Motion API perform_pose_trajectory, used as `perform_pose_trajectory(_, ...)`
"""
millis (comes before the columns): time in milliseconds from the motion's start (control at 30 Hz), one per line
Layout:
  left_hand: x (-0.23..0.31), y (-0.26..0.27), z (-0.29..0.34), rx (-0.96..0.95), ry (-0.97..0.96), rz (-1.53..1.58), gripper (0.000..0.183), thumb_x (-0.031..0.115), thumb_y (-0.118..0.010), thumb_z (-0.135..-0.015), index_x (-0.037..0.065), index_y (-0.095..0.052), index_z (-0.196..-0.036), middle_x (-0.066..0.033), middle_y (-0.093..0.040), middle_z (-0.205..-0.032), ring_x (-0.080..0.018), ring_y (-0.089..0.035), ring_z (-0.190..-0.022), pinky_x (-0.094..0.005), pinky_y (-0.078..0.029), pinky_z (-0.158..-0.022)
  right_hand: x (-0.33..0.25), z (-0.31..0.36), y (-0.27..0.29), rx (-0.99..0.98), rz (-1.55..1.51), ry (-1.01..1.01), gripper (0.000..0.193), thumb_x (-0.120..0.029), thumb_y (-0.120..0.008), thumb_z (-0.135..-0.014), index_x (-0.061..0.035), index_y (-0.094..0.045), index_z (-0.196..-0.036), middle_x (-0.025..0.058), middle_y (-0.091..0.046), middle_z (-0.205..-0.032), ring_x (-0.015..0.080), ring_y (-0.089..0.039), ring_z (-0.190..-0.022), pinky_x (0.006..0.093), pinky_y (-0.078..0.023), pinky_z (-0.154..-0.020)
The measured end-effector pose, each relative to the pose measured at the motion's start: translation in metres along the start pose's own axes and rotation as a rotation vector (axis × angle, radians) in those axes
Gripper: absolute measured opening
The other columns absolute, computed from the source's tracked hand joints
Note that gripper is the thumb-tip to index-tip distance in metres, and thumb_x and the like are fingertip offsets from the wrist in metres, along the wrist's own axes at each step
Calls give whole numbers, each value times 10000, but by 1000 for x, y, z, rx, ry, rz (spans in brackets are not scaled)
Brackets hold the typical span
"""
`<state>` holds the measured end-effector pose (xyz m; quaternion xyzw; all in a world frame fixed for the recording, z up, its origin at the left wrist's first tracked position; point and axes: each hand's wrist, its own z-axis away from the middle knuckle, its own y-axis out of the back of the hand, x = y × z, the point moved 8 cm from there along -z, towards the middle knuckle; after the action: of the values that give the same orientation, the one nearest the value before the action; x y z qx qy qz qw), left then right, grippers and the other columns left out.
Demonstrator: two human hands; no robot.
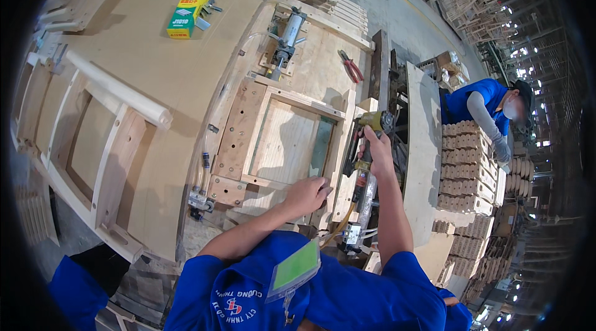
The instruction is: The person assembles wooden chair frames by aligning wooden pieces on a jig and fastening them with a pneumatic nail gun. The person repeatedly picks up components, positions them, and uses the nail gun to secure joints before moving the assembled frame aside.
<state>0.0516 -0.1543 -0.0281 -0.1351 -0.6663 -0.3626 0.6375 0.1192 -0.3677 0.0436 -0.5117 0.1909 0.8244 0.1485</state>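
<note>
A pneumatic nail gun (pixel 381 121) with an olive-coloured head is gripped in my right hand (pixel 379 150). It is above the right side of a rectangular wooden frame (pixel 305 102) that lies in a wooden jig (pixel 233 131). My left hand (pixel 305 197) rests at the frame's near right corner, its fingers curled over the near rail. Behind the frame, an air cylinder (pixel 290 32) is mounted on the jig board. Part of the nail gun's body is hidden by my right hand.
Red-handled pliers (pixel 351 67) lie at the back of the board. On the left table are a yellow-green box (pixel 185 17) with loose staple strips and an assembled wooden frame (pixel 112 163). To the right, a co-worker (pixel 478 104) leans over stacked wooden parts (pixel 465 166).
</note>
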Motion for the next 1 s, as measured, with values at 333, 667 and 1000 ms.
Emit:
perform_pose_trajectory(333, -3, 5, -68, 69, 88, 347, 533, 331, -592, -1070, -63, -574, -1429, -288, -723, -1156, -423, -722, -1004, -502, -554, -905, 1, -24, -21, 23, 49, -30, 241, -260, -680, -1051, -38, -620, -1123, 57, -701, -951, 131, -588, -572, 314, -513, -488)
perform_pose_trajectory(667, -4, 7, -68, 24, 192, 327, 508, 305, -624, -1059, -8, -587, -1456, -240, -727, -1237, -349, -749, -997, -452, -573, -881, 4, -28, -30, 21, 120, -36, 272, -286, -697, -1045, -46, -615, -1143, 41, -672, -977, 120, -586, -601, 313, -524, -493)
perform_pose_trajectory(1000, 1, 12, -66, -9, 170, 366, 520, 295, -652, -1044, 12, -581, -1475, -201, -755, -1016, -318, -748, -862, -440, -554, -758, 4, -29, -34, 49, 225, 48, 302, -277, -679, -1050, 9, -597, -1100, 84, -669, -911, 132, -566, -534, 316, -490, -466)
